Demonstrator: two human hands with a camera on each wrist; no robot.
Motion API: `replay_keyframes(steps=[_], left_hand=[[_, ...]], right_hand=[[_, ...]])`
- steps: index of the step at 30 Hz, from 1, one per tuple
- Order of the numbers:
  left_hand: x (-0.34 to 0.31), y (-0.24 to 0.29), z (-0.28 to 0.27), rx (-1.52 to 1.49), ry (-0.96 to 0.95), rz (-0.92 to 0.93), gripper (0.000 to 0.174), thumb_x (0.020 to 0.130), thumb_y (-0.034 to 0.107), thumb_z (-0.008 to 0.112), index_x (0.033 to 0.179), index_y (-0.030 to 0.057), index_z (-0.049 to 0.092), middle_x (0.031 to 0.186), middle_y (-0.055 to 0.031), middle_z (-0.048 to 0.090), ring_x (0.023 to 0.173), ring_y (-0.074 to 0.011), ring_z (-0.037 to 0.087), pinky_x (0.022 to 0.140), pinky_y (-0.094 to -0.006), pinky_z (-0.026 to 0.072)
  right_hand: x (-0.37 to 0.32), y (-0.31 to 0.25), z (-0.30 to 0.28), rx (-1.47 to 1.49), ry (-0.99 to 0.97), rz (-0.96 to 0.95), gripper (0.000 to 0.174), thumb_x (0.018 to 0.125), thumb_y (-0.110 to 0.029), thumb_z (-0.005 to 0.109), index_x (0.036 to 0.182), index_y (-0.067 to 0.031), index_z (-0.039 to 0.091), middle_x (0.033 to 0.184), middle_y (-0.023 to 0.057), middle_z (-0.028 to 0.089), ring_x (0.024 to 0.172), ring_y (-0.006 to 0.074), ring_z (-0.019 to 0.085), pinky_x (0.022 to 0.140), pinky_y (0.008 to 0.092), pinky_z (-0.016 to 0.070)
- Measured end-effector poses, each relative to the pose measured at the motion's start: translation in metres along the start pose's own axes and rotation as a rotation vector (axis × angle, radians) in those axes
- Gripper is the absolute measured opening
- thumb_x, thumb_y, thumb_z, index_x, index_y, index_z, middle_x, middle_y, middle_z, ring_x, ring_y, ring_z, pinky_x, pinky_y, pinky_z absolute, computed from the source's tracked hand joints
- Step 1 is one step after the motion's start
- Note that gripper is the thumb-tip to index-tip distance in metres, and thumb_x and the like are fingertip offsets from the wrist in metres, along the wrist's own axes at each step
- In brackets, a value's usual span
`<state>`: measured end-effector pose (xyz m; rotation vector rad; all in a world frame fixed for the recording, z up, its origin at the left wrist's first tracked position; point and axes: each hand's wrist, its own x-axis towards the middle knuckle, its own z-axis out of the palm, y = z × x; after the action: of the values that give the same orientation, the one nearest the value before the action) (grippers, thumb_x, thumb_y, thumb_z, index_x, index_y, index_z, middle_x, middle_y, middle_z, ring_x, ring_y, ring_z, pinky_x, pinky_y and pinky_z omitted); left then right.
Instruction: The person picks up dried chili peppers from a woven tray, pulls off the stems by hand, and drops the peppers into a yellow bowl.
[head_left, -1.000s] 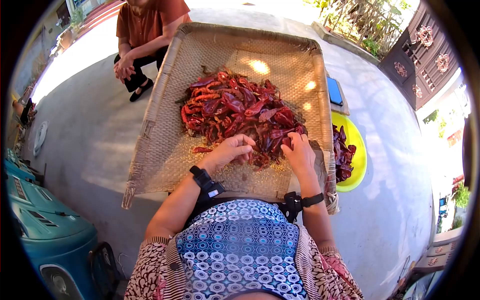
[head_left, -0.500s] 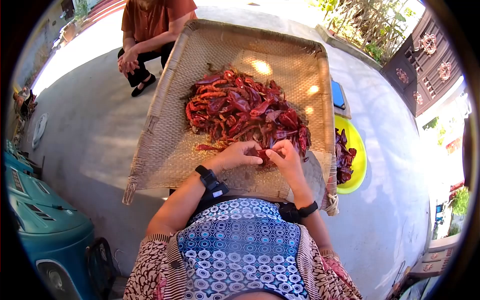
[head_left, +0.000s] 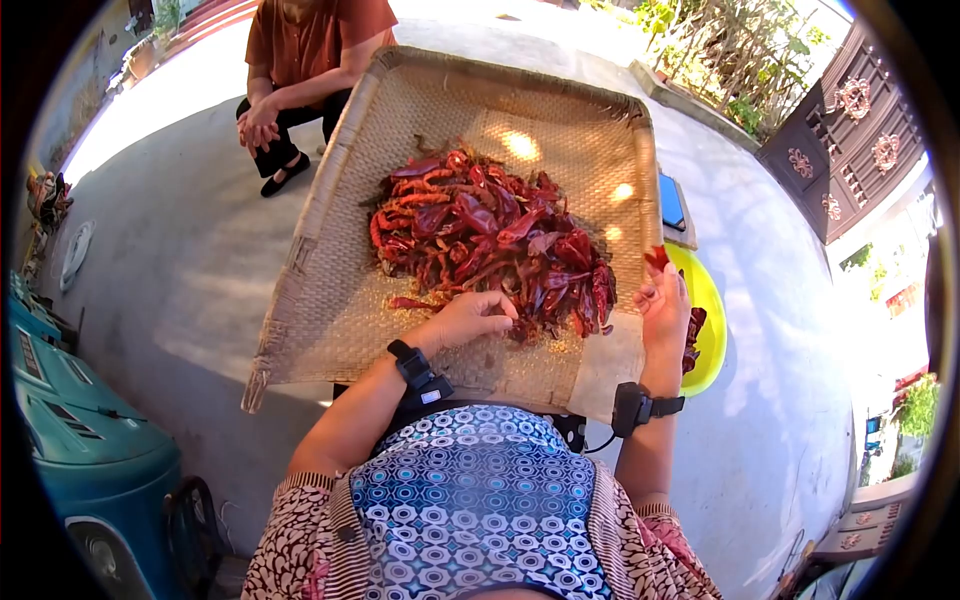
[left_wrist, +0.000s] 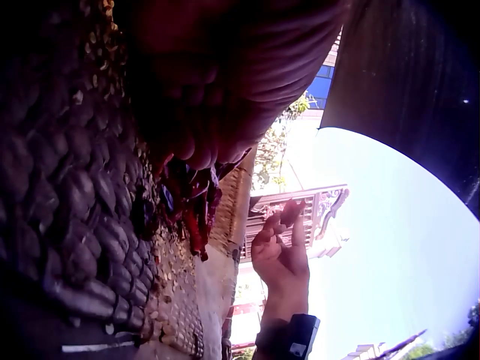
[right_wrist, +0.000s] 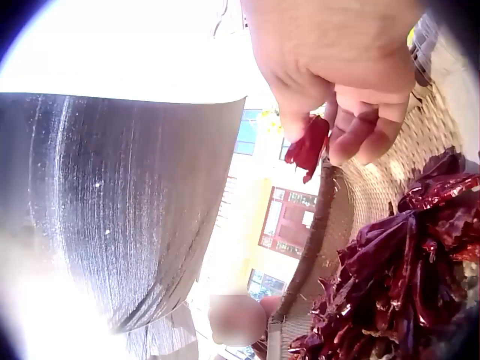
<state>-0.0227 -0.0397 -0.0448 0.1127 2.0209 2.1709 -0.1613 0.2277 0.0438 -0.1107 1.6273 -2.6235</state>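
A heap of dried red chili peppers [head_left: 480, 225] lies on a woven bamboo tray [head_left: 330, 290], with loose pale seeds around it. My right hand [head_left: 664, 312] is raised over the tray's right edge, thumb and fingers pinching a piece of dried chili [right_wrist: 307, 150]. Beyond it stands a yellow basin [head_left: 712, 330] holding more dark red chilies, partly covered by that hand. My left hand [head_left: 472, 320] stays low at the near edge of the heap, fingers bent. In the left wrist view, its shaded fingertips are right at some chilies [left_wrist: 191, 202]; whether it grips one I cannot tell.
A flat piece of card [head_left: 607, 365] lies at the tray's near right corner. A phone [head_left: 671, 203] rests on a small surface beside the tray. Across the tray a person [head_left: 310, 90] sits with hands together. A teal machine [head_left: 95, 420] stands on the concrete at left.
Half a second ago both hands met over a chili at the heap's near edge. My right hand has since moved right with a piece of it; my left has barely moved.
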Motion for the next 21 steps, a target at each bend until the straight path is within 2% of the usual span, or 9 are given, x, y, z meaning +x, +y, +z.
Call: replay_keyframes(steps=[3,6,9,12,13,16,19,21], left_hand=[[0.001,-0.002,0.001,-0.002,0.018,-0.014,0.014,0.095,0.018,0.063,0.103,0.0066,0.061,0.089,0.0008,0.063,0.075,-0.0065,0.059,0.068,-0.0220,0.0494],[0.001,-0.001,0.001,0.007,0.036,-0.031,0.014,0.095,0.018,0.062,0.103,0.0067,0.061,0.089,0.0006,0.063,0.074,-0.0065,0.059,0.068,-0.0219,0.0494],[0.000,-0.001,0.004,0.012,0.051,-0.036,0.013,0.095,0.017,0.062,0.102,0.0067,0.062,0.088,0.0000,0.063,0.075,-0.0068,0.060,0.067,-0.0219,0.0493],[0.000,0.002,0.003,0.042,0.053,-0.039,0.015,0.095,0.017,0.061,0.107,0.0063,0.060,0.089,-0.0008,0.063,0.076,-0.0074,0.060,0.067,-0.0220,0.0491],[0.000,0.003,0.003,0.052,0.051,-0.045,0.017,0.095,0.016,0.061,0.109,0.0062,0.060,0.090,-0.0012,0.063,0.077,-0.0077,0.061,0.066,-0.0221,0.0490],[-0.002,0.007,0.004,0.003,0.076,-0.023,0.026,0.095,0.017,0.062,0.118,0.0062,0.056,0.092,-0.0016,0.063,0.078,-0.0084,0.061,0.066,-0.0224,0.0486],[-0.006,0.016,0.008,-0.054,0.086,0.006,0.036,0.094,0.019,0.064,0.125,0.0061,0.051,0.095,-0.0022,0.062,0.078,-0.0090,0.061,0.066,-0.0227,0.0485],[-0.007,0.021,0.009,-0.032,0.101,0.001,0.031,0.094,0.021,0.064,0.119,0.0063,0.054,0.092,-0.0015,0.062,0.077,-0.0084,0.061,0.065,-0.0226,0.0482]], right_hand=[[0.013,0.007,-0.010,-0.242,-0.011,0.100,0.030,0.093,-0.024,0.064,0.115,-0.0040,0.059,0.097,0.0056,0.065,0.071,0.0075,0.060,0.061,0.0235,0.0498],[0.009,0.035,-0.002,-0.873,-0.465,0.159,0.031,0.091,-0.017,0.064,0.119,-0.0071,0.058,0.111,0.0092,0.062,0.082,0.0155,0.064,0.067,0.0295,0.0523],[-0.005,0.061,0.011,-1.364,-0.469,-0.630,0.032,0.085,-0.012,0.066,0.117,-0.0107,0.060,0.114,0.0094,0.059,0.090,0.0265,0.064,0.073,0.0377,0.0527],[-0.011,0.059,0.023,-1.468,-0.409,-0.408,0.031,0.082,-0.011,0.066,0.113,-0.0131,0.062,0.113,0.0097,0.055,0.094,0.0335,0.062,0.079,0.0429,0.0507],[-0.009,0.059,0.022,-1.539,-0.416,-0.384,0.027,0.084,-0.014,0.066,0.110,-0.0127,0.062,0.109,0.0082,0.054,0.094,0.0314,0.062,0.078,0.0426,0.0508],[-0.018,0.055,0.022,-1.458,-0.417,-0.443,0.027,0.084,-0.017,0.066,0.110,-0.0129,0.061,0.109,0.0084,0.056,0.092,0.0317,0.063,0.076,0.0431,0.0509],[-0.043,0.051,0.032,-1.440,-0.457,-0.445,0.025,0.084,-0.020,0.066,0.107,-0.0122,0.061,0.100,0.0096,0.059,0.087,0.0322,0.063,0.073,0.0438,0.0508],[-0.062,0.051,0.041,-1.479,-0.588,-0.386,0.023,0.085,-0.022,0.065,0.105,-0.0115,0.060,0.095,0.0103,0.061,0.085,0.0326,0.064,0.072,0.0437,0.0507]])
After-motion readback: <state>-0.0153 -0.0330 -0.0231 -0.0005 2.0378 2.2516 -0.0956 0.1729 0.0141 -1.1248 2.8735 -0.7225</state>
